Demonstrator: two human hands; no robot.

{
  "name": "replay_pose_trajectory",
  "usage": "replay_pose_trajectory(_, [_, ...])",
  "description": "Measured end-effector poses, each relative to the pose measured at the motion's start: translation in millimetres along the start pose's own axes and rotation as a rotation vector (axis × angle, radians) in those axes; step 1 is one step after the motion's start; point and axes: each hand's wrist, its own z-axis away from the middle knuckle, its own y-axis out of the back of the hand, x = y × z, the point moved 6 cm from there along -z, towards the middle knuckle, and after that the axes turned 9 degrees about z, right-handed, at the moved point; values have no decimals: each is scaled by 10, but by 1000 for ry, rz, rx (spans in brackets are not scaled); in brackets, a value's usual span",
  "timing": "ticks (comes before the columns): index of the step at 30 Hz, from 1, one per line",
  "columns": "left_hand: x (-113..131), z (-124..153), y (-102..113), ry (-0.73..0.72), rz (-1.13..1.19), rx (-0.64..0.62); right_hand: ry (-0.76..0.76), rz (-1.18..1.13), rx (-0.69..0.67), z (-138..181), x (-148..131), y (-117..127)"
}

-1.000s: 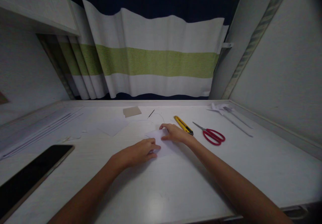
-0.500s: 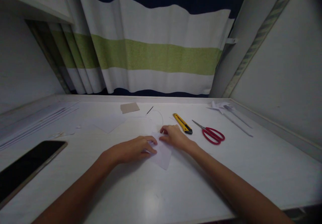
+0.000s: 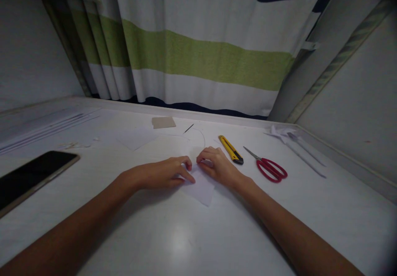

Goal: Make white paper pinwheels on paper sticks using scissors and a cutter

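A small white piece of paper (image 3: 201,189) lies on the white table in front of me, one corner pointing toward me. My left hand (image 3: 169,172) rests on its left side, fingers apart, with one fingertip pressing the sheet. At the paper's far edge, my right hand (image 3: 218,165) has its fingers curled and drawn together in a pinch on the sheet. The pinched edge itself is mostly covered by the fingers. A thin pale thread (image 3: 204,137) curves across the table just beyond my right hand.
Right of my hands lie a yellow utility knife (image 3: 230,148) and red-handled scissors (image 3: 269,167). Beyond are a dark thin stick (image 3: 189,128) and a beige card (image 3: 163,122). A phone (image 3: 34,177) lies left; rolled paper strips (image 3: 297,146) sit far right.
The view has tilted and shifted slightly. My right hand's fingers have drawn closer together at the paper's far edge, and my left fingers have shifted a little on the sheet.
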Motion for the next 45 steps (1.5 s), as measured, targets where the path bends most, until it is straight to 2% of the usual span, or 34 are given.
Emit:
replay_pose_trajectory(6, [-18,-14,26,25,-7,11,198,-39,-59,34,-59,-9])
replay_pose_trajectory(9, [-39,-23,42,33,7,42,244,-48,-70,53,-80,1])
replay_pose_trajectory(13, [-15,-25,4,13,-7,6,275,-45,-106,69,-94,-20])
replay_pose_trajectory(18, [2,-13,-51,-20,-39,-40,271,-34,-146,85,-70,-36])
replay_pose_trajectory(24, [-7,-10,-67,-15,-37,-40,286,-67,-168,100,-63,-30])
replay_pose_trajectory(32, [9,10,-84,63,-51,-37,241,-66,-120,78,-6,-81])
replay_pose_trajectory(42, [-5,-1,-129,29,-54,14,234,-98,-118,64,-4,-79])
replay_pose_trajectory(45, [-33,-3,-190,72,-80,22,149,-62,-53,52,76,10])
